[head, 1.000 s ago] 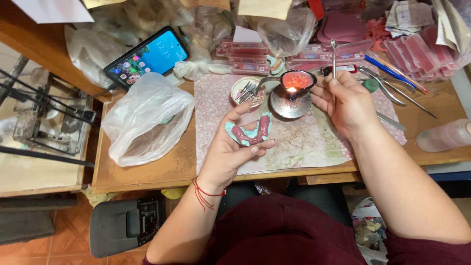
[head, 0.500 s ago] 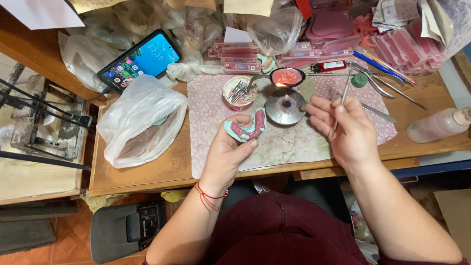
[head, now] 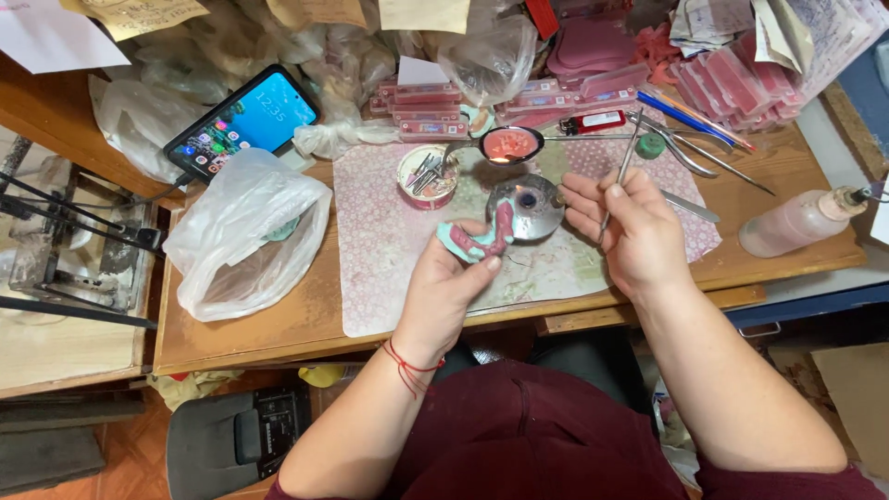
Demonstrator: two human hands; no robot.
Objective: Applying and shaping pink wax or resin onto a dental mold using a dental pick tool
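Note:
My left hand (head: 444, 282) holds a teal dental cast with pink wax (head: 482, 239) above the patterned mat (head: 389, 250), tilted toward the burner. My right hand (head: 625, 231) grips a thin metal wax tool (head: 619, 176), its tip pointing up and away. Between the hands sits a round metal spirit burner (head: 532, 206). Just behind it, a spoon of melted pink wax (head: 509, 144) rests with its handle pointing right.
A small tin of metal tools (head: 424, 174) stands left of the spoon. A phone (head: 243, 120) and a white plastic bag (head: 245, 231) lie at the left. Pink wax sheets (head: 732, 83), forceps (head: 690, 148) and a pink bottle (head: 796, 220) lie at the right.
My left hand closed around the cast and lifted it nearer the burner. My right hand drew the tool back from the wax spoon and lowered it. The view shifted, so everything sits more to the left.

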